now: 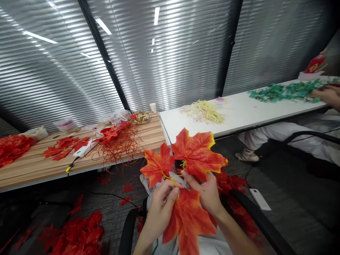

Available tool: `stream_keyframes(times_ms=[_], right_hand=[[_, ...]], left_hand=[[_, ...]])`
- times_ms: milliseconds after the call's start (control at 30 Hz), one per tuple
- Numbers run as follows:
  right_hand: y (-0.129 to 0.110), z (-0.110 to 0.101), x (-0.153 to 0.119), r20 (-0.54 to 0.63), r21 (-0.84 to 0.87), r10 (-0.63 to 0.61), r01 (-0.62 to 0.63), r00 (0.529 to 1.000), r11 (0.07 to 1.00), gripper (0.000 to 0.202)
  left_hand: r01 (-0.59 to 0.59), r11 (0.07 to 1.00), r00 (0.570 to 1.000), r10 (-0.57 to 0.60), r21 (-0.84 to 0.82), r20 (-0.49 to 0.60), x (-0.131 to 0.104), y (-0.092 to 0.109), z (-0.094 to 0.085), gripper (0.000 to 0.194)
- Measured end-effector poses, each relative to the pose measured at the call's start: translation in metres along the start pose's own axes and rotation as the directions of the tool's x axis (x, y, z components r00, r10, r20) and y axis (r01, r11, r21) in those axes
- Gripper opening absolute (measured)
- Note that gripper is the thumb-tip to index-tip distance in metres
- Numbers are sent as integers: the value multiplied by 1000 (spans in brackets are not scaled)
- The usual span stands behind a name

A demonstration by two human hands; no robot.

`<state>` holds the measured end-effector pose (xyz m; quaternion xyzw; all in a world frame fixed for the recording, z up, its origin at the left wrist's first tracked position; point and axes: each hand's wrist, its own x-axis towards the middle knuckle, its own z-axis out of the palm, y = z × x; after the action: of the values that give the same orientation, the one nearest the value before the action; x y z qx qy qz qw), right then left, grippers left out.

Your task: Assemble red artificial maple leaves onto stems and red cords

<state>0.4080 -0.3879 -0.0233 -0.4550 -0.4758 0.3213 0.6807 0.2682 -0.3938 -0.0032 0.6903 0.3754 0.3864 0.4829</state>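
Fingers of the left hand (162,202) pinch the thin yellow wire stems (172,179) where 3 orange-red fabric maple leaves meet, thumb pressed on top. The right hand (205,193) is closed on the same junction from the other side, fingertips at the base of the large upper leaf (198,154). A smaller leaf (158,164) fans out to the left and a third leaf (187,221) hangs down over the wrists, all held above the lap.

Both grips sit on a very small point, so a twist could likely let a stem slip free and drop a leaf onto the dark carpeted floor (292,198), where loose red leaves (77,233) already lie. The hanging leaf also hides part of the fingers' work.

Further out, a wooden tabletop (39,166) carries a tangle of red wire stems (117,145) and red leaves; a white tabletop (239,109) holds pale yellow strands (204,111) and green foliage (287,91), near another person's hand (328,95).
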Motion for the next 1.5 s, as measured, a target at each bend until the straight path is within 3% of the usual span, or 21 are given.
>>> stream_keyframes(times_ms=[200,400,700,1500], right_hand=[[4,-2,0,11,-41,-26,26,1000,999,18],[3,-4,0,44,-85,-60,63,997,994,18],[1,-4,1,90,-134,-67,79,994,988,21],[5,4,1,119,-139,-30,47,992,989,25]], left_hand=[[49,998,997,-51,29,58,-4,-1,3,26],[75,994,997,-77,80,31,-7,-1,3,32],[65,997,998,-64,50,-24,-8,-8,2,33],[52,998,998,-53,30,26,-8,-9,6,30]])
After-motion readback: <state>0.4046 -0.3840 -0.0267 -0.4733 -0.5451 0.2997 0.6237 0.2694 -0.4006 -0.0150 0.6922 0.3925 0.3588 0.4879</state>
